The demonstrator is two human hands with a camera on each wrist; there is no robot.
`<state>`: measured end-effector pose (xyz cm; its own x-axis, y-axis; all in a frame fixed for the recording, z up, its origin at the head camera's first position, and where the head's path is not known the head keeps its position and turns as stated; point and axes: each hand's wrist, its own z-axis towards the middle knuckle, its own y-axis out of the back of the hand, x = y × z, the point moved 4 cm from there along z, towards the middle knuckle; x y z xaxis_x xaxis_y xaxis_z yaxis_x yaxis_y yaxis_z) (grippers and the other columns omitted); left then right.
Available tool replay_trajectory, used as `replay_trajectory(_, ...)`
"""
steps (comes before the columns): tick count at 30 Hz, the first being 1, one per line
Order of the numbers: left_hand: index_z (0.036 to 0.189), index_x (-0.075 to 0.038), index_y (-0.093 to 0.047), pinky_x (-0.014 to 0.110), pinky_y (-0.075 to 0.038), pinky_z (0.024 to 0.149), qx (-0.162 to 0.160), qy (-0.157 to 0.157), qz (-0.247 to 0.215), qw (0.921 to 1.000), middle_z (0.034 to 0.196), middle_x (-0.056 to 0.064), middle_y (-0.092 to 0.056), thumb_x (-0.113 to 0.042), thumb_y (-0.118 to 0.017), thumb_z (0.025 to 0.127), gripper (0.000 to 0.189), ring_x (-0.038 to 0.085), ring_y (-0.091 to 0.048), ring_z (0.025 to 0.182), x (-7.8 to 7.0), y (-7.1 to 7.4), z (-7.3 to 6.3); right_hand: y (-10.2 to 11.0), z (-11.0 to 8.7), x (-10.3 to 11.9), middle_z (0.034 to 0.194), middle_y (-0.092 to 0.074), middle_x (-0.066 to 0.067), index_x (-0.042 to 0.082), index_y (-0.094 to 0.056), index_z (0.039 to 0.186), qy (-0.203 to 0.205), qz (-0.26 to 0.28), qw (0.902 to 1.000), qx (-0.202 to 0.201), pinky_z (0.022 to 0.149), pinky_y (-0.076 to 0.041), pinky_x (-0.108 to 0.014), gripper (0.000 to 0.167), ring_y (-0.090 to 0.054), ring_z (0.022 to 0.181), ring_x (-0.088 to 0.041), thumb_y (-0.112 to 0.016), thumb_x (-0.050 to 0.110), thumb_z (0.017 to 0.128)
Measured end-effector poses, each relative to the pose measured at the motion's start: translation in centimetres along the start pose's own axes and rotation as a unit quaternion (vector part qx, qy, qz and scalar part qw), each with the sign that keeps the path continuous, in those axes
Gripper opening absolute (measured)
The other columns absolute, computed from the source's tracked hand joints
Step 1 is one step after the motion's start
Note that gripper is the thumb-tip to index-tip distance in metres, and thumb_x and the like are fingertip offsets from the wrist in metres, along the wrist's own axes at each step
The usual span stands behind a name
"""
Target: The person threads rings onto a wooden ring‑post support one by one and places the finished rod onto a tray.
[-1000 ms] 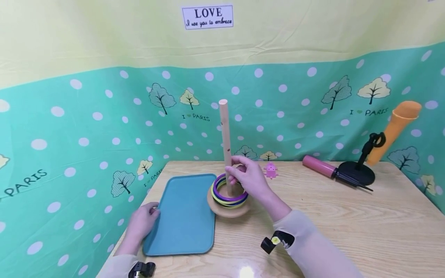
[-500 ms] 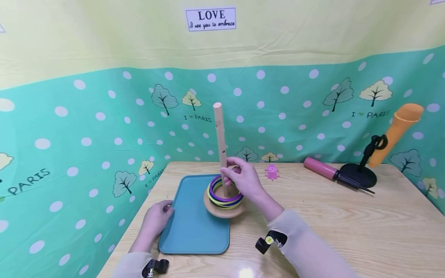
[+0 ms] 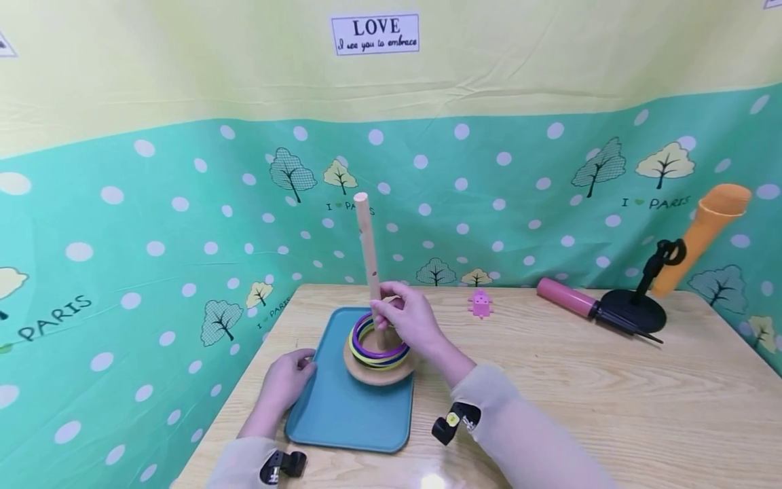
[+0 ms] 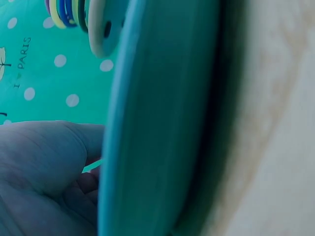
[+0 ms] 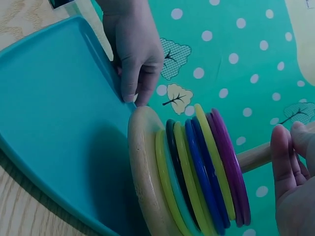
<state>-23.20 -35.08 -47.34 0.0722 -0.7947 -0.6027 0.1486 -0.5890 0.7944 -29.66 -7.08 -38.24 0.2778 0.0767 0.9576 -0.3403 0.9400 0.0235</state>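
My right hand [image 3: 409,316] pinches the upright wooden pole [image 3: 368,251] of a ring toss stand, low down, just above its rings. Plastic rings in purple, yellow, blue and green [image 5: 209,172] are stacked round the pole on the round wooden base [image 3: 379,375]. The base hangs over a blue tray [image 3: 342,424], and its shadow falls on the tray in the right wrist view. At the tray's left edge, my left hand [image 3: 287,384] grips the rim between thumb and fingers. The left wrist view shows the tray's side wall [image 4: 157,118] close up, with the base's underside above the rim.
Behind my right hand lies a small pink figure [image 3: 480,303] on the wooden table [image 3: 550,407]. At the back right are a pink cylinder with a black end [image 3: 568,297] and an orange microphone [image 3: 702,234] on a black stand. A polka-dot cloth [image 3: 501,183] hangs behind the table.
My left hand has slid the tray to the right, under the stand. My right hand has carried the stand left over the tray, and the pole leans further left.
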Motion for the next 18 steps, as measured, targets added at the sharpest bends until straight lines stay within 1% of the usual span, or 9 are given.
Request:
replay_trajectory(5,0.139,0.007,-0.07,0.035,-0.055,0.067,0.0,0.005,-0.001,1.0,0.093,0.005,-0.068,-0.008,-0.068,0.107,0.036,0.019,-0.061,0.08,-0.1,-0.1,0.0,-1.2,0.7,-0.7,0.094,-0.075,-0.023,-0.003,-0.072,0.131,-0.002,-0.005,0.9999,0.012,0.081,-0.067,-0.058,0.026,-0.071,0.071,-0.014,-0.073,0.004,0.107)
replay_trajectory(10,0.139,0.007,-0.071,0.034,-0.054,0.066,-0.004,0.005,0.0,1.0,0.092,0.005,-0.068,-0.008,-0.068,0.107,0.036,0.018,-0.06,0.078,-0.1,-0.1,-0.1,-2.1,1.4,-1.5,0.092,-0.076,-0.019,0.0,-0.074,0.131,-0.003,-0.022,0.9994,0.025,0.079,-0.068,-0.056,0.025,-0.072,0.071,-0.014,-0.074,0.007,0.106)
replay_trajectory(12,0.139,0.006,-0.071,0.034,-0.053,0.065,-0.005,0.006,-0.001,1.0,0.091,0.004,-0.068,-0.009,-0.068,0.107,0.036,0.018,-0.06,0.076,-0.1,-0.1,-0.1,-2.3,1.5,-1.8,0.09,-0.077,-0.016,0.002,-0.075,0.131,-0.004,-0.03,0.9991,0.029,0.079,-0.068,-0.057,0.025,-0.072,0.07,-0.015,-0.075,0.008,0.106)
replay_trajectory(15,0.139,0.006,-0.071,0.034,-0.053,0.065,-0.005,0.004,-0.003,1.0,0.09,0.004,-0.067,-0.008,-0.068,0.107,0.035,0.018,-0.059,0.076,-0.2,0.0,-0.1,-2.6,1.7,-2.1,0.089,-0.077,-0.013,0.002,-0.075,0.131,-0.007,-0.033,0.9989,0.032,0.081,-0.067,-0.061,0.026,-0.073,0.071,-0.016,-0.075,0.009,0.106)
replay_trajectory(18,0.138,0.007,-0.071,0.035,-0.053,0.065,-0.006,0.0,-0.004,1.0,0.089,0.004,-0.067,-0.007,-0.068,0.107,0.035,0.018,-0.059,0.075,-0.3,0.1,-0.1,-2.7,1.8,-2.5,0.089,-0.077,-0.014,0.002,-0.075,0.13,-0.01,-0.027,0.999,0.033,0.082,-0.067,-0.062,0.025,-0.073,0.071,-0.017,-0.074,0.009,0.107)
